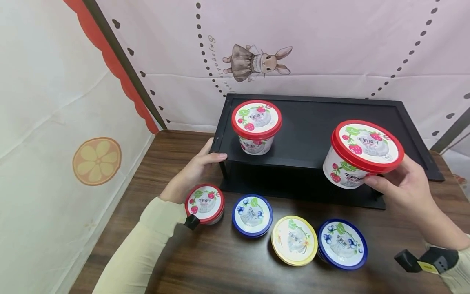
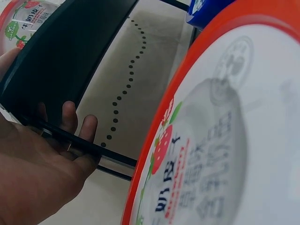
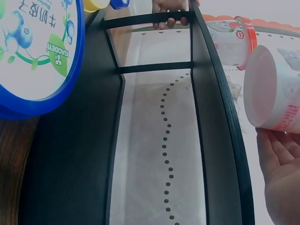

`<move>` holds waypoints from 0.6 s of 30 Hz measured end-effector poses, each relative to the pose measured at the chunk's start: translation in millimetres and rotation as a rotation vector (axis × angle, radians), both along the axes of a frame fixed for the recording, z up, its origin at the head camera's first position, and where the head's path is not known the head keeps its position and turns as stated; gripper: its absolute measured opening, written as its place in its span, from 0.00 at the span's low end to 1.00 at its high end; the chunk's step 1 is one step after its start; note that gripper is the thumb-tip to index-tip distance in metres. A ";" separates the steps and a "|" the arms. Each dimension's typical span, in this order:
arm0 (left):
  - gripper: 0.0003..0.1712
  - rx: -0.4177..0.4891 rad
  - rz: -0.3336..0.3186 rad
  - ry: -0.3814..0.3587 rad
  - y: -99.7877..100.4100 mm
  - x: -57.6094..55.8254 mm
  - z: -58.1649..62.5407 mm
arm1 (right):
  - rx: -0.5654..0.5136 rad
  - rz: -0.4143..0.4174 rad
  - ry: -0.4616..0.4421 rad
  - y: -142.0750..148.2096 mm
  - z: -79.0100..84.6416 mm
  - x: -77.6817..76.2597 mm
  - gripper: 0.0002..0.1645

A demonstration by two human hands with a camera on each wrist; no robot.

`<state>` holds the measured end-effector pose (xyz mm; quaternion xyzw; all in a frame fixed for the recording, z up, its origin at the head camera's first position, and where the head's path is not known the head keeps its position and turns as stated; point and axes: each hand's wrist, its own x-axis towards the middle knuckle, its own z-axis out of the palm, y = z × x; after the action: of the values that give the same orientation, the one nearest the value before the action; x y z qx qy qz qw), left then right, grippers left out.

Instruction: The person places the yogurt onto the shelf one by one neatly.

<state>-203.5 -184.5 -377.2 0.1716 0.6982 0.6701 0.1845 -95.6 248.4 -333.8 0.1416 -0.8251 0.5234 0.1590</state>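
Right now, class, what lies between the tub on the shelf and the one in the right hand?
In the head view, only the bare black shelf shows between the standing tub and the held tub.

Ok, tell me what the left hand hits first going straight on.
The black shelf, whose end the left hand grips; beyond, perhaps the red-lidded tub standing on top, though depth is unclear.

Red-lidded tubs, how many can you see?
3: the first tub stands atop the black shelf, the second tub is in the right hand, the third tub sits on the table near the left hand. Others may be hidden.
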 end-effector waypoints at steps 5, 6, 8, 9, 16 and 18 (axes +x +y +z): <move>0.38 -0.008 0.009 -0.006 -0.4 0.3 0.3 | 0.020 -0.016 -0.018 -1.4 -0.1 -2.7 0.39; 0.38 -0.013 0.010 -0.010 -0.6 0.3 0.0 | 0.023 -0.017 -0.021 -1.6 -0.6 -3.2 0.39; 0.38 -0.023 0.013 -0.017 -0.7 0.5 -0.6 | 0.026 -0.018 -0.031 -1.7 -1.2 -3.8 0.40; 0.38 -0.026 0.014 -0.020 -0.7 0.6 -0.9 | 0.028 -0.019 -0.034 -1.8 -1.4 -4.4 0.40; 0.38 -0.025 0.016 -0.017 -0.5 1.1 -0.3 | 0.048 -0.018 -0.048 -3.1 -0.2 -9.5 0.40; 0.38 -0.027 0.014 -0.017 -0.4 1.2 0.1 | 0.053 -0.014 -0.055 -3.3 0.2 -11.1 0.39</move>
<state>-202.2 -184.9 -377.1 0.1585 0.7066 0.6635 0.1879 -106.7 245.1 -333.6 0.1255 -0.8437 0.5038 0.1363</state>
